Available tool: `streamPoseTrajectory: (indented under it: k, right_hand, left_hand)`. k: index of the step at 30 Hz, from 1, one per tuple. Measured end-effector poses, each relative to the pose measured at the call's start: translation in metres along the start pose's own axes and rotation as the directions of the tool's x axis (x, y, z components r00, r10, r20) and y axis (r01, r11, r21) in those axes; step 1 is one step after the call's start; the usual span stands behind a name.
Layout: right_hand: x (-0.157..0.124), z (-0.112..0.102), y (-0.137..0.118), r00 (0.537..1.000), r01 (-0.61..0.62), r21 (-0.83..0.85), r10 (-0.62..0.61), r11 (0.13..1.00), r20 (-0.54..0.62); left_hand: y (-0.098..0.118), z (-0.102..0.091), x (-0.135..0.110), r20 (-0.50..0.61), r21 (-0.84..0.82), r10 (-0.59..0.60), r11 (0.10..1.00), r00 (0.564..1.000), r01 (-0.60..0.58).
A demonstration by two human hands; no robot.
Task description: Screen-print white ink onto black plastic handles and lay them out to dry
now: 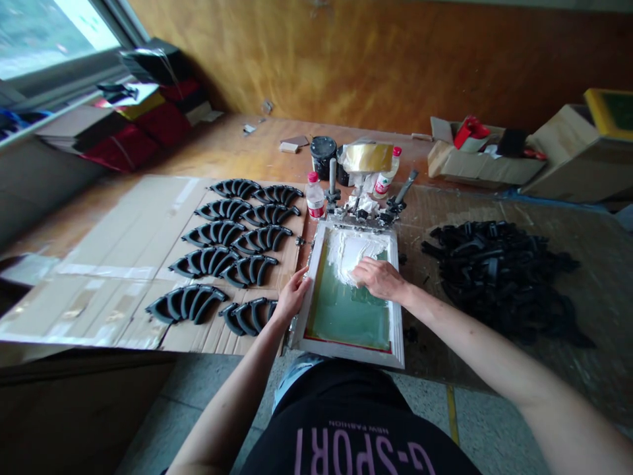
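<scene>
A white-framed printing screen (398, 310) with a green mesh lies on the table in front of me. Thick white ink (353, 247) is spread across its far end. My left hand (291, 295) grips the screen's left frame edge, fingers curled over it. My right hand (380, 278) rests on the mesh at the edge of the white ink, fingers closed over something I cannot make out. Left of the screen, curved black plastic parts (222, 264) lie in fanned groups on flattened cardboard (123, 264).
A loose heap of black parts (499, 277) lies right of the screen. Behind the screen stand a small bottle (314, 196), a black tub (323, 155) and clamps (366, 211). Cardboard boxes (484, 165) sit at the back right, stacked items (128, 125) by the window.
</scene>
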State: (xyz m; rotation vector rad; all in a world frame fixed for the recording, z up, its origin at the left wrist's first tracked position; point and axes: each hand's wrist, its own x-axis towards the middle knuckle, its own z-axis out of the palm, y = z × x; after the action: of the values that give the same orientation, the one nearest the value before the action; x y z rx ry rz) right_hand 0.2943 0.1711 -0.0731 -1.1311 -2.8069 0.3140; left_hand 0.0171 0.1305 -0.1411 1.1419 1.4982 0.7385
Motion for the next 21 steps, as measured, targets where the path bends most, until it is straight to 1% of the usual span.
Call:
streamPoseTrajectory:
  k: [1, 2, 3, 5, 6, 8, 10, 11, 13, 15, 18, 20, 21]
  right_hand:
    - [-0.001, -0.003, 0.000, 1.000, 0.024, 0.027, -0.024, 0.999, 0.016]
    - [-0.001, -0.006, 0.001, 1.000, 0.020, 0.051, -0.021, 0.998, 0.023]
    - [0.001, -0.007, 0.003, 1.000, -0.010, 0.065, 0.010, 0.998, 0.010]
    - [0.005, -0.004, 0.003, 0.993, -0.099, 0.057, 0.103, 0.993, -0.062]
    - [0.006, 0.000, 0.002, 0.986, -0.125, 0.041, 0.129, 0.991, -0.105]
    - [0.003, 0.010, -0.003, 0.982, -0.110, 0.011, 0.111, 0.994, -0.154]
    - [-0.001, 0.016, -0.006, 0.988, -0.056, 0.022, 0.058, 0.998, -0.146]
    - [-0.002, 0.016, -0.005, 0.988, -0.050, 0.043, 0.055, 0.998, -0.142]
    - [0.004, 0.010, 0.001, 0.980, -0.103, 0.093, 0.117, 0.990, -0.163]
    - [0.020, -0.003, 0.014, 0.948, -0.210, 0.126, 0.233, 0.970, -0.215]
    - [0.044, -0.024, 0.040, 0.867, -0.391, 0.109, 0.405, 0.914, -0.289]
    - [0.045, -0.036, 0.061, 0.799, -0.487, 0.100, 0.489, 0.867, -0.348]
    - [0.038, -0.040, 0.072, 0.757, -0.526, 0.119, 0.527, 0.842, -0.387]
  left_hand:
    - [0.000, 0.000, 0.000, -0.003, 0.009, 0.004, 1.000, 1.000, -0.004]
    - [0.000, 0.000, 0.000, -0.009, 0.015, 0.005, 1.000, 1.000, -0.005]
    - [0.001, 0.000, -0.001, -0.017, 0.018, 0.004, 1.000, 1.000, -0.004]
    - [0.004, 0.000, -0.002, -0.025, 0.012, -0.001, 1.000, 1.000, 0.002]
    - [0.006, 0.000, -0.002, -0.025, 0.002, -0.005, 1.000, 1.000, 0.006]
    - [0.009, 0.000, -0.004, -0.015, -0.028, -0.012, 1.000, 1.000, 0.012]
    - [0.013, 0.000, -0.006, -0.004, -0.057, -0.020, 0.998, 1.000, 0.020]
    - [0.015, 0.000, -0.007, -0.001, -0.068, -0.024, 0.997, 1.000, 0.024]
    - [0.020, -0.001, -0.009, 0.007, -0.083, -0.035, 0.996, 0.999, 0.035]
    - [0.028, -0.004, -0.012, 0.023, -0.097, -0.043, 0.994, 0.999, 0.045]
    - [0.050, -0.012, -0.017, 0.020, -0.112, -0.001, 0.994, 1.000, 0.003]
    - [0.069, -0.018, -0.021, -0.016, -0.098, 0.062, 0.993, 0.998, -0.063]
    - [0.080, -0.020, -0.022, -0.032, -0.091, 0.092, 0.991, 0.995, -0.094]
